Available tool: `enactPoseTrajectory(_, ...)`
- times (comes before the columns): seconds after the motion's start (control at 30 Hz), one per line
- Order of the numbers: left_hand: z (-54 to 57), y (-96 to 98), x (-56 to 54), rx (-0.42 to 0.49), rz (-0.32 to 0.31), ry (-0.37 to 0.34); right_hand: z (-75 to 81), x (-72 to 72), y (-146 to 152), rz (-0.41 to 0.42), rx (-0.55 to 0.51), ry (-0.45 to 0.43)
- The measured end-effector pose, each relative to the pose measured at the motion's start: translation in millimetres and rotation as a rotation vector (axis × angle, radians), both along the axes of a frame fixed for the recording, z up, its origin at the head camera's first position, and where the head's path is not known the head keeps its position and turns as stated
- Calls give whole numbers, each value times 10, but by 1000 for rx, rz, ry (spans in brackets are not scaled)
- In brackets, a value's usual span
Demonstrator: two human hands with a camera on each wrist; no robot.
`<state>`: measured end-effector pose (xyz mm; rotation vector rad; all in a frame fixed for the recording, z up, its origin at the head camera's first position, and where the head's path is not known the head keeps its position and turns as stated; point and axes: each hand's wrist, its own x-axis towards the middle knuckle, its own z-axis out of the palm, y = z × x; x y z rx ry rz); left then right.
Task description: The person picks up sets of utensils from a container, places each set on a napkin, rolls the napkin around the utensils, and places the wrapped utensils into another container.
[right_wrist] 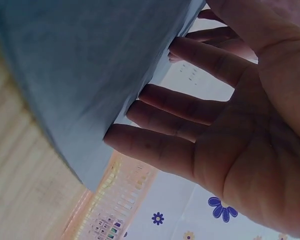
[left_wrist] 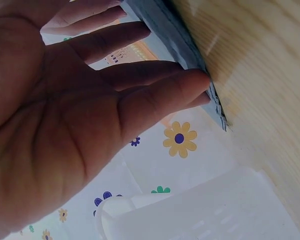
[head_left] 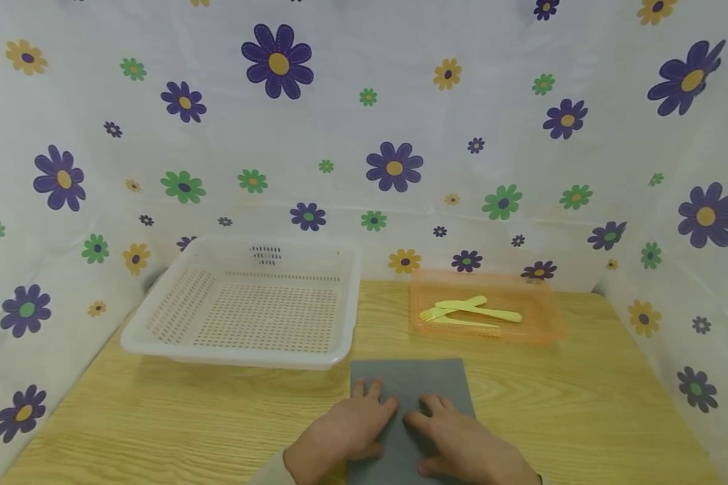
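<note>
in the head view, a grey cloth (head_left: 412, 377) lay flat on the table (head_left: 558, 411), and everything else was placed around it. the left hand (head_left: 352, 426) rested on the cloth's left part, its fingers spread and their tips down on the fabric. the right hand (head_left: 467, 438) rested on the cloth's right part in the same manner, fingers a little bent. the two hands were apart, with a strip of cloth showing between them, and neither was clamped on anything. a pale sleeve (head_left: 273, 471) showed at the left wrist. beyond the cloth and to its left stood a white basket (head_left: 233, 358); beyond it and to its right stood an orange tray (head_left: 542, 306) with yellow cutlery (head_left: 499, 314) inside. a flowered sheet (head_left: 340, 128) hung behind the cloth and on both sides of it.

in the left wrist view, the left hand's fingers were stretched out, tips touching the cloth, whose edge showed several layers. the white basket stood past the cloth.

in the right wrist view, the right hand's fingers were also extended and separate, their tips against the cloth. the orange tray showed beyond the cloth's corner.
</note>
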<state>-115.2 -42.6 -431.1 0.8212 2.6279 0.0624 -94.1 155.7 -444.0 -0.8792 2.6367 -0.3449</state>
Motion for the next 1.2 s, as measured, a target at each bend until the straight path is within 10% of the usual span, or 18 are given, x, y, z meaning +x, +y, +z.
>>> enactPoseTrajectory(1.2,-15,43,56,-44,19,56,29,-47,66,19,-72,-31)
